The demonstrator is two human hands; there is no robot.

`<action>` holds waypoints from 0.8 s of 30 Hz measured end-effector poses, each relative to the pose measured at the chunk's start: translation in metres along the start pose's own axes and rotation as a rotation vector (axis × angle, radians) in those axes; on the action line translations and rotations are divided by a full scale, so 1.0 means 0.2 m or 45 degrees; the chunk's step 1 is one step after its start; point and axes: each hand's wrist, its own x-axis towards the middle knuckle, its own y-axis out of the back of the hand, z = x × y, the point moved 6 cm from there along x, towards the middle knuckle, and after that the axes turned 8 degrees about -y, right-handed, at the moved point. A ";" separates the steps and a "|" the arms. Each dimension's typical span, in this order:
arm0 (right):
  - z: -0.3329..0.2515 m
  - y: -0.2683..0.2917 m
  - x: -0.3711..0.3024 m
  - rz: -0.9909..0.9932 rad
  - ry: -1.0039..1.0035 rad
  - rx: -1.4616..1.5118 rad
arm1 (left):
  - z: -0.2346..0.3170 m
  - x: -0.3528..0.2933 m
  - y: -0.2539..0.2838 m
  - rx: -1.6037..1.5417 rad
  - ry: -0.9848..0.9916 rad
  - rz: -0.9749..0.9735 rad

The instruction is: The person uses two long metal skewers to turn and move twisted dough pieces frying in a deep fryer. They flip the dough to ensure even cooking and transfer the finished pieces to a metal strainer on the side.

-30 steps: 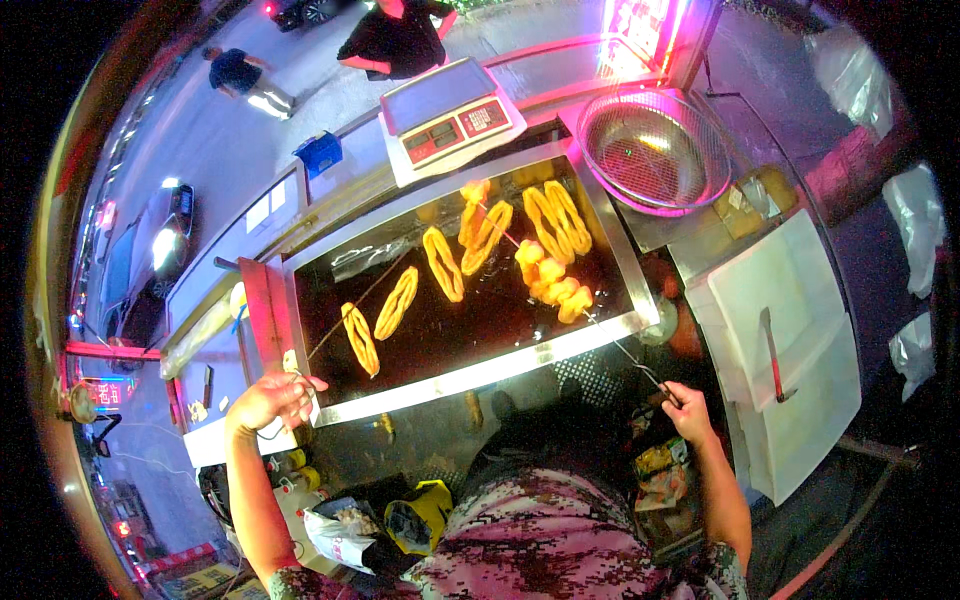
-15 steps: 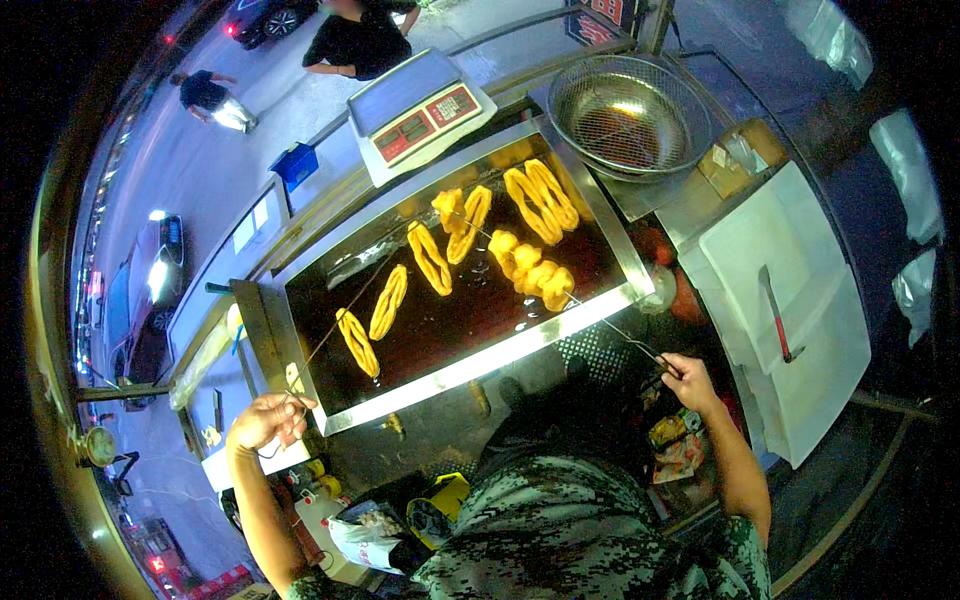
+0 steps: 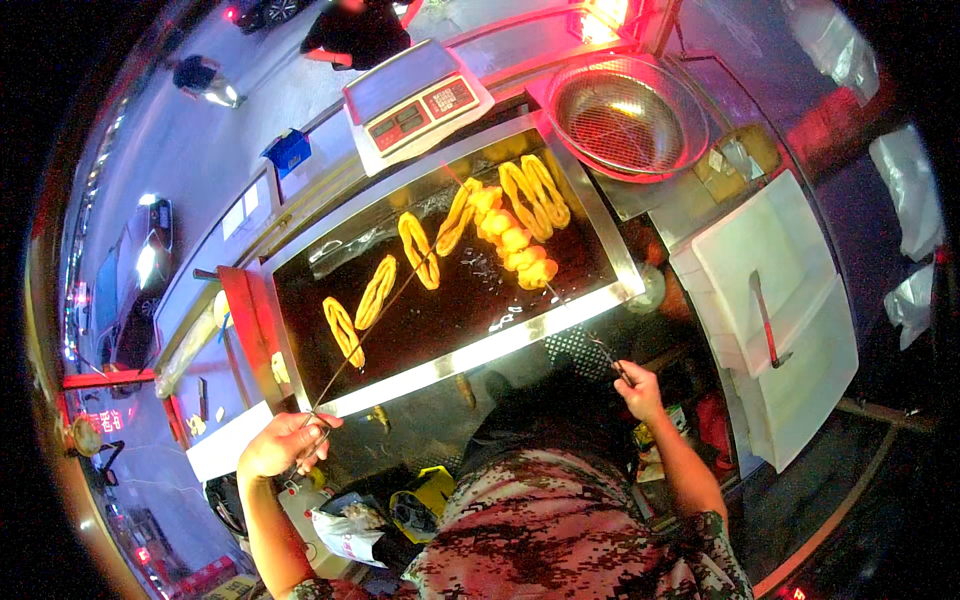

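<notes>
Your left hand (image 3: pixel 283 443) grips thin metal sticks (image 3: pixel 372 330) slanting over the fryer (image 3: pixel 445 265), a steel-rimmed rectangle of dark oil where long, golden, twisted dough (image 3: pixel 376 291) floats. Your right hand (image 3: pixel 638 388), at the fryer's near right corner, pinches a second pair (image 3: pixel 585 330). Right of the fryer sits a round wire strainer (image 3: pixel 620 115).

A scale (image 3: pixel 415 100) sits well beyond the grip, past the far rim. A wire basket (image 3: pixel 628 118) stands to the far right, lit red. A white tub (image 3: pixel 775 320) lies right of the grip, a red-handled tool (image 3: pixel 764 318), perhaps a knife, resting across it. A blue box (image 3: pixel 288 152) sits far left. A parked car (image 3: pixel 135 280) shows left.
</notes>
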 end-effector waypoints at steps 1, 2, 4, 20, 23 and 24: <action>0.04 -0.03 -0.01 0.042 0.037 0.006 | 0.01 0.00 -0.02 0.018 -0.030 0.072; 0.05 -0.06 -0.01 0.059 0.120 -0.051 | 0.02 0.00 -0.03 0.035 -0.056 0.148; 0.09 -0.09 -0.03 0.069 0.070 0.020 | 0.03 -0.02 -0.06 0.059 -0.120 0.321; -0.08 0.02 -0.21 0.164 -0.031 -0.006 | -0.44 1.48 -0.77 -0.272 -0.204 0.047; -0.09 0.07 -0.26 0.178 -0.068 0.022 | -0.38 1.68 -0.85 0.000 -0.262 0.082; -0.10 0.08 -0.27 0.170 -0.080 0.021 | -0.40 1.73 -0.87 0.031 -0.217 0.068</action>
